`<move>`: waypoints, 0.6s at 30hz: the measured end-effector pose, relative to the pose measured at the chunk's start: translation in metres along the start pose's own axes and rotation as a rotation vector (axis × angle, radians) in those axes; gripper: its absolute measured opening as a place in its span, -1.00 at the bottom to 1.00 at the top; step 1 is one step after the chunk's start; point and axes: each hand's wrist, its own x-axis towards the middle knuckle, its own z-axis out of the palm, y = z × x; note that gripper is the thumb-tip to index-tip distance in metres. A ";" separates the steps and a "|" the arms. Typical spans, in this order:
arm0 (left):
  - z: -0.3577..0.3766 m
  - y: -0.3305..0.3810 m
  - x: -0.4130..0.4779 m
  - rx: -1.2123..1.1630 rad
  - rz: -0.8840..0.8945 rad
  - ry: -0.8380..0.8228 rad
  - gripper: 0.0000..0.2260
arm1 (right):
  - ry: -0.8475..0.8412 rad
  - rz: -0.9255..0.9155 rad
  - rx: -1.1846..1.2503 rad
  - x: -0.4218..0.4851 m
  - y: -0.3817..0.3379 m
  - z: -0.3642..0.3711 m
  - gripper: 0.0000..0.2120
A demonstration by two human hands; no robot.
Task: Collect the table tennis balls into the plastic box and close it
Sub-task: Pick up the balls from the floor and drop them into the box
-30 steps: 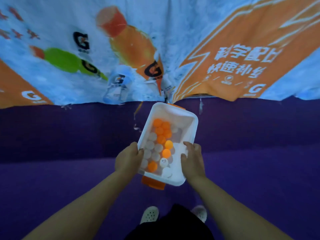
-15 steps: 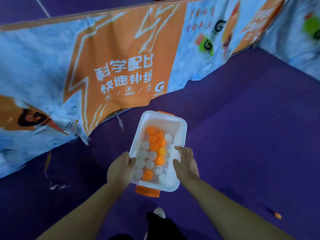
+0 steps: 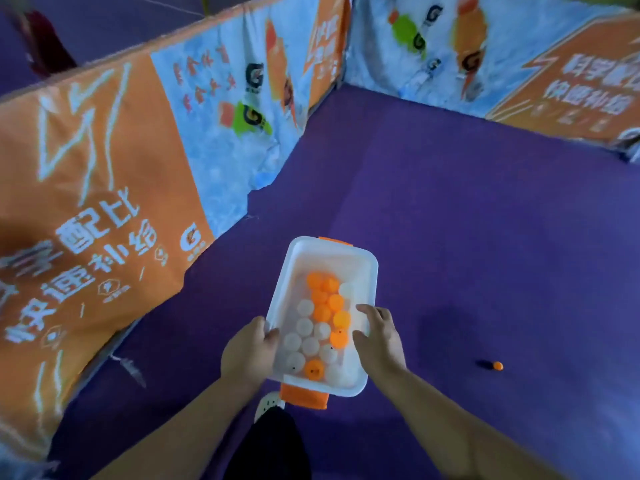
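Above the purple floor [image 3: 467, 209], held out in front of the person, sits the plastic box [image 3: 370, 271], a white open-topped tub with its long axis running away from the body and no lid on it. Against the box's left long wall the left hand [image 3: 251, 353] is clamped, thumb hooked over the rim and the other fingers hidden beneath. Against the box's right long wall the right hand [image 3: 379, 342] is pressed, thumb curled over the rim and into the opening, fingers laid along the outside. Inside the box lie the table tennis balls [image 3: 320, 332], a mix of orange and white, crowded toward the half nearest the person, while the far half of the box shows bare bottom. At the box's near short end an orange latch [image 3: 304, 397] hangs down, and at its far short end a second orange latch [image 3: 335, 241] shows just above the rim. To the right of the box and well apart from it, a lone orange ball [image 3: 498, 366] rests on the floor beside its small shadow. To the left of the box stands a printed barrier [image 3: 104, 188] in orange and pale blue with white characters and drink-bottle pictures; beyond the box, a second barrier [image 3: 502, 64] meets it at a corner. Just below the box's near end, a pale shoe [image 3: 268, 403] and a dark trouser leg [image 3: 266, 448] are visible.
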 end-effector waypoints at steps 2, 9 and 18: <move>0.000 0.023 0.036 0.044 0.055 -0.063 -0.72 | 0.058 0.063 0.038 0.022 0.000 -0.006 -0.57; 0.015 0.092 0.136 0.215 0.289 -0.220 -0.71 | 0.256 0.287 0.143 0.075 0.007 -0.025 -0.59; 0.113 0.180 0.169 0.348 0.516 -0.504 -0.77 | 0.460 0.598 0.226 0.083 0.072 -0.069 -0.56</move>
